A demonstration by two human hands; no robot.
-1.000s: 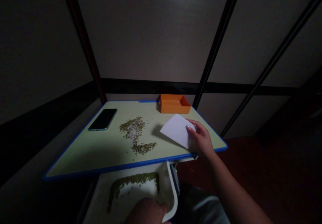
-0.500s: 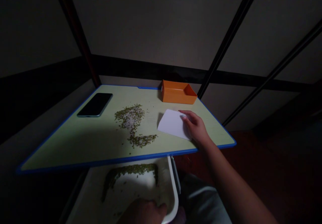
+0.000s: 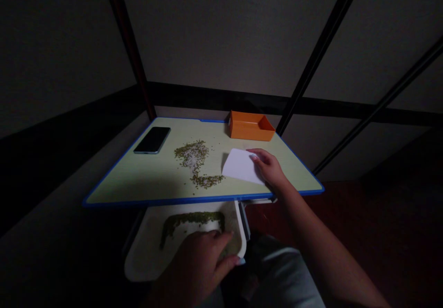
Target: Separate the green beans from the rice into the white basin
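Observation:
My right hand (image 3: pixel 272 169) is closed on the right edge of a stiff-looking white card (image 3: pixel 238 165), thumb on top, the card slightly raised from the tabletop. Left of the card, small greenish grains (image 3: pixel 191 153) lie scattered, with pale bits among them. Below the table's front edge a white drawer tray (image 3: pixel 138 257) is pulled out, with more green grains (image 3: pixel 194 217) banked along its far part. Over the tray's near right corner is my left hand (image 3: pixel 200 255), thumb and forefinger apart, the thumb tip by the rim. Its other fingers are hidden.
The pale tabletop (image 3: pixel 121 185) has a blue edge. A dark phone (image 3: pixel 152 140) lies at its left, and an orange open box (image 3: pixel 252 128) stands at the back right. Dark-framed wall panels (image 3: pixel 214 35) rise behind. My leg (image 3: pixel 287 271) is beside the tray.
My left hand has come up and forward over the tray's near corner, thumb and forefinger now showing apart. The view has shifted slightly. The right hand still holds the card at nearly the same place.

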